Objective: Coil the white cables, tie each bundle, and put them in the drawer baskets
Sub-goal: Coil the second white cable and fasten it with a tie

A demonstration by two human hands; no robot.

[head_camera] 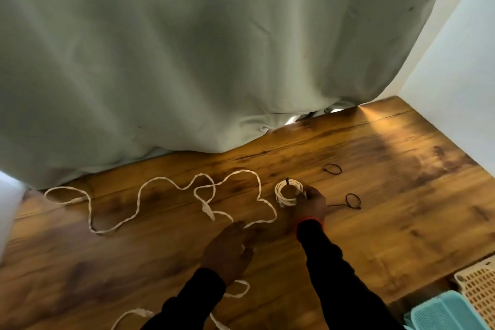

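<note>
White cord already wound into a small coiled bundle [288,192], cinched at its far rim by a dark tie, sits on the wooden surface [388,169] and serves as the marker for everything else. The right hand [310,203] lies against the bundle's right, nearer edge, its fingers [305,194] curled onto the rim in a pinch. Left of the bundle the loose white cable [166,197] wanders in open loops, its long run stretching away leftward, one end curling back to just left of the bundle. The left hand [230,250] is nearer that cable, below and left of the bundle, fingers spread flat and relaxed over a strand, gripping nothing that I can see. Two spare black ties [353,201] lie right of and beyond the bundle. Far to the lower right stand the drawer baskets [479,289], so the bundle likely travels that way in the right hand.
</note>
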